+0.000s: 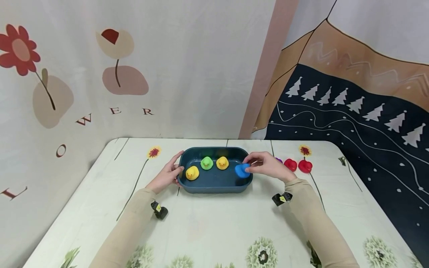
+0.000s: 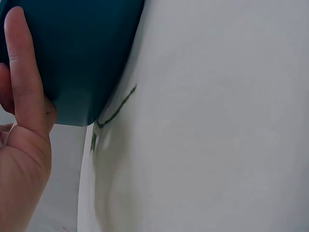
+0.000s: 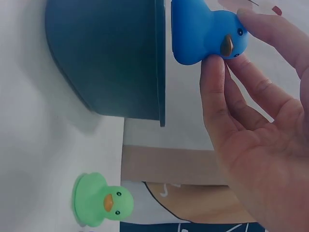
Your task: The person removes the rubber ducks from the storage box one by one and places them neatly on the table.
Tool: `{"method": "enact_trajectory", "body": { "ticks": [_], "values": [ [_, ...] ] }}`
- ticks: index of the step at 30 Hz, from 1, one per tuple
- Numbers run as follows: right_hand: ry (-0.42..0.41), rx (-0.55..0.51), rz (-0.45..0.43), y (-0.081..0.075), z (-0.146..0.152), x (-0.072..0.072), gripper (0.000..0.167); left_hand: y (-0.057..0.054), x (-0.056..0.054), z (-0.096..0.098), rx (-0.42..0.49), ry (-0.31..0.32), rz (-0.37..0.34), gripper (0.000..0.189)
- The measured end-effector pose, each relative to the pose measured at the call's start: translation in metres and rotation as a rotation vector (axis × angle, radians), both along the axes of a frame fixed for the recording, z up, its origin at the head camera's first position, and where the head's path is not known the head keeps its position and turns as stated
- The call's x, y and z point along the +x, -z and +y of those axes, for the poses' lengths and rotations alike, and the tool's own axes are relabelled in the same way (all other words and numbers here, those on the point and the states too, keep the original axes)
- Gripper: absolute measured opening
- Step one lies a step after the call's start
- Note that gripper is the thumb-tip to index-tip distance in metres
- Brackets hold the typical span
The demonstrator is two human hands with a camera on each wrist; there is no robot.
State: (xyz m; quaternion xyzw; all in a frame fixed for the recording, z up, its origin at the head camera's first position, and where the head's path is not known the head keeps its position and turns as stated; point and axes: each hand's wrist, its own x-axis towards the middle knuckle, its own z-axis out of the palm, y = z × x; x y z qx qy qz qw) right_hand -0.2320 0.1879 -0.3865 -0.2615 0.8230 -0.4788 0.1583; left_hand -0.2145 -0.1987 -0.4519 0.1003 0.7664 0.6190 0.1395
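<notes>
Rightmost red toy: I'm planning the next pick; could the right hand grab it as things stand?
Probably not yet: the right hand pinches the blue duck, though the red toy lies uncovered nearby.

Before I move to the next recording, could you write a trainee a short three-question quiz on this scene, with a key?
1. Which hand grips the tray?
2. True or false: the right hand holds the blue duck higher than the tray's rim.
3. How many yellow ducks are in the tray?
A) one
B) two
C) three

Key:
1. The left hand, at the tray's left end.
2. True; the right wrist view shows it.
3. B
</notes>
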Motion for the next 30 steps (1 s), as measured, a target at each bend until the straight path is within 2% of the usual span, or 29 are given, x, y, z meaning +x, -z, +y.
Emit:
{"method": "enact_trajectory", "body": {
  "ticks": [7,15,24,30],
  "values": [
    [0.021,-0.010,0.010,-0.004,0.006,0.002,0.032,0.000,0.000,0.000,0.008,0.001,0.002,0.065],
    [0.067,-0.028,0.004,-0.003,0.016,0.002,0.029,-0.001,0.000,0.001,0.005,0.003,0.001,0.065],
    [0.109,-0.019,-0.001,-0.001,0.027,0.005,0.037,0.000,0.000,0.001,0.001,0.002,0.006,0.065],
    [0.147,-0.001,0.008,0.000,0.037,0.007,0.033,0.000,0.000,0.001,0.004,0.002,0.004,0.065]
  ]
}}
